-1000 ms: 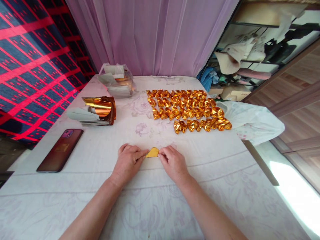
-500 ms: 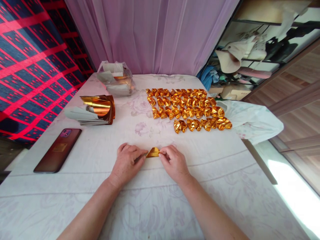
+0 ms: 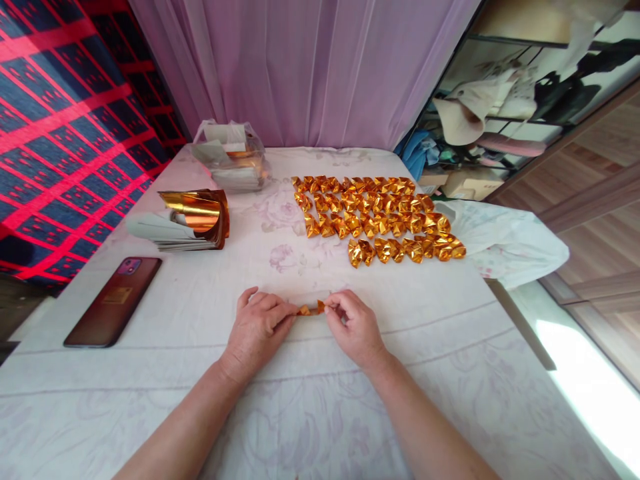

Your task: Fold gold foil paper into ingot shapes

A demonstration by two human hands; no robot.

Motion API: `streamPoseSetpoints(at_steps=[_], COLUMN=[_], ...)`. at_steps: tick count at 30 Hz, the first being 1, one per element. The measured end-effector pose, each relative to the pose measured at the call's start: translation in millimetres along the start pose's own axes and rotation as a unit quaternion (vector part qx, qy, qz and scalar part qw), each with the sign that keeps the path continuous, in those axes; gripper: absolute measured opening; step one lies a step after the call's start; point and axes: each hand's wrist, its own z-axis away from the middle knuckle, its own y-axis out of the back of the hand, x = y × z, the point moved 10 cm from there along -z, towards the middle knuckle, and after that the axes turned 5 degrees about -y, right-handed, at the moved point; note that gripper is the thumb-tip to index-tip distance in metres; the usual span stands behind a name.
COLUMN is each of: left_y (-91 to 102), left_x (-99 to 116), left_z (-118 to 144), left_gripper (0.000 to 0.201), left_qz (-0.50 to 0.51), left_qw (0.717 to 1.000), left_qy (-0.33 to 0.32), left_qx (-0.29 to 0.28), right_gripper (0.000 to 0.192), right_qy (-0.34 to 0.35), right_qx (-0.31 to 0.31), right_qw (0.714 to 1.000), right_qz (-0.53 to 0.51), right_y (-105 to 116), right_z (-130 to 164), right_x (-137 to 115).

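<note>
A small folded piece of gold foil paper (image 3: 319,307) lies low over the tablecloth between my hands. My left hand (image 3: 261,324) pinches its left end, with the fingertips pressed together on it. At the right end, the thumb and forefinger of my right hand (image 3: 353,325) are closed on the paper. Much of the foil is hidden by the fingers. Beyond my hands, several rows of folded gold foil pieces (image 3: 370,205) stand on the right half of the table.
A stack of gold foil sheets (image 3: 203,217) sits at the left, bent over. Behind it is a clear plastic bag (image 3: 231,157) with more sheets. A phone (image 3: 114,303) lies near the left edge. A white cloth or bag (image 3: 515,243) hangs by the right edge.
The foil piece has turned from a flat gold face to a narrow strip with raised ends. My right hand has shifted slightly right; my left hand still pinches the other end.
</note>
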Motion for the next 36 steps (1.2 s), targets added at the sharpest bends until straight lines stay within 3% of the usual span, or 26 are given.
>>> streamPoseSetpoints(at_steps=[8, 13, 27, 32, 36], left_y=[6.1, 7.8, 10.4, 12.7, 4.3], left_x=[13, 15, 9, 20, 27], left_z=[-1, -2, -3, 0, 3], left_gripper=[0.016, 0.017, 0.024, 0.021, 0.028], left_qz=[-0.068, -0.109, -0.007, 0.010, 0.001], left_qw=[0.996, 0.992, 0.999, 0.999, 0.999], left_qy=[-0.053, -0.061, -0.029, -0.034, -0.034], left_qx=[0.017, 0.010, 0.013, 0.005, -0.018], right_gripper=[0.016, 0.015, 0.012, 0.022, 0.038], right_qy=[0.001, 0.019, 0.044, 0.038, 0.086], right_qx=[0.015, -0.023, -0.063, -0.063, -0.100], right_qw=[0.999, 0.994, 0.993, 0.994, 0.989], right_qz=[0.051, 0.105, 0.091, 0.076, 0.066], right_y=[10, 5, -1, 1, -2], right_z=[-2, 0, 2, 4, 8], right_x=[6, 8, 2, 4, -11])
